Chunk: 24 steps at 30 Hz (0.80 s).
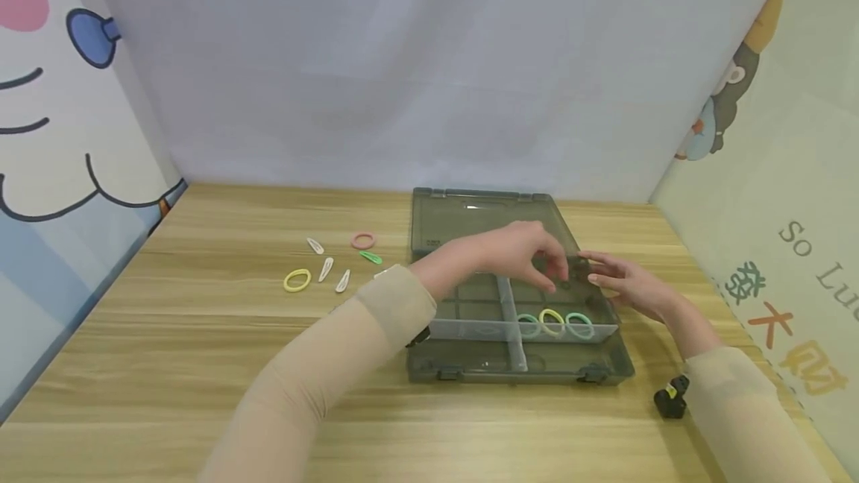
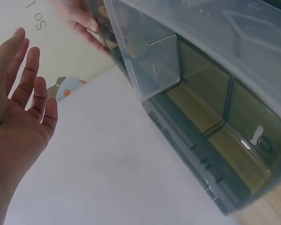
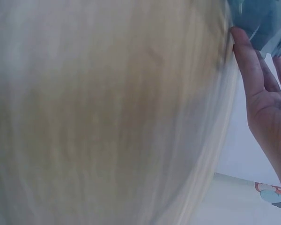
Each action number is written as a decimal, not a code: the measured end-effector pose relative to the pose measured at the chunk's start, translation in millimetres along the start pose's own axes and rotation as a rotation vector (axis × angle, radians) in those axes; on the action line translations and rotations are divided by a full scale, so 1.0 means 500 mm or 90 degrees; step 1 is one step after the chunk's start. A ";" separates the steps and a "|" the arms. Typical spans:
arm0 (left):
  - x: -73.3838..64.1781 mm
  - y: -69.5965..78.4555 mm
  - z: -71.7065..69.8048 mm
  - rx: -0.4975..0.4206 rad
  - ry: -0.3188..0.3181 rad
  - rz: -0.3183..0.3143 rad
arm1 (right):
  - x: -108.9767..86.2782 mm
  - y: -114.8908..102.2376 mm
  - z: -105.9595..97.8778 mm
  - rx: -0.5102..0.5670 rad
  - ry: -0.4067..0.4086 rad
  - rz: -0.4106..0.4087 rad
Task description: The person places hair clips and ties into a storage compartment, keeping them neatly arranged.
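Note:
My left hand [image 1: 526, 250] hangs over the right part of a dark see-through plastic box [image 1: 463, 373], its fingers loosely bent. Nothing is held in that hand; the left wrist view shows its palm [image 2: 18, 117] bare and its fingers spread. My right hand [image 1: 627, 285] rests its nearly straight fingers on the box's right side, and in the right wrist view the fingertips [image 3: 239, 35] reach the box wall. Inside the right compartment, against a clear divider [image 1: 470, 329], stand a green hair tie [image 1: 580, 326], a yellow hair tie [image 1: 552, 323] and another green hair tie [image 1: 528, 325].
The box lid [image 1: 483, 215] lies opened back toward the wall. Left of the box are a pink hair tie [image 1: 363, 241], a yellow hair tie [image 1: 297, 280], a green snap clip [image 1: 370, 256] and several white snap clips [image 1: 325, 269]. Beside the right sleeve sits a small black device [image 1: 671, 397].

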State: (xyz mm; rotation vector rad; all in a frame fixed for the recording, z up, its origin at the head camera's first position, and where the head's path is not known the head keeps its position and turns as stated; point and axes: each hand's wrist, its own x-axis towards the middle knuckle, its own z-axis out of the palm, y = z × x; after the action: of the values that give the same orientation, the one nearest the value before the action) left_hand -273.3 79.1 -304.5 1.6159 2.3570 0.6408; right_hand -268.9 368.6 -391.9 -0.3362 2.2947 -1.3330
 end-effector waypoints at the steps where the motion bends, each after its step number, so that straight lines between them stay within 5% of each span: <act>1: -0.007 0.000 -0.003 0.005 0.002 0.000 | 0.001 0.001 0.001 -0.001 0.001 0.000; 24: -0.219 -0.004 -0.075 0.039 0.047 -0.022 | -0.001 -0.002 0.007 -0.003 0.000 -0.020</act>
State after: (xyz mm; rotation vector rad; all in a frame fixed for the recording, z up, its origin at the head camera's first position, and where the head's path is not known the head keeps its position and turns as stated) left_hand -249.0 -31.3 -279.8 1.5985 2.4739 0.6381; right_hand -266.8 365.6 -392.7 -0.3751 2.3015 -1.3428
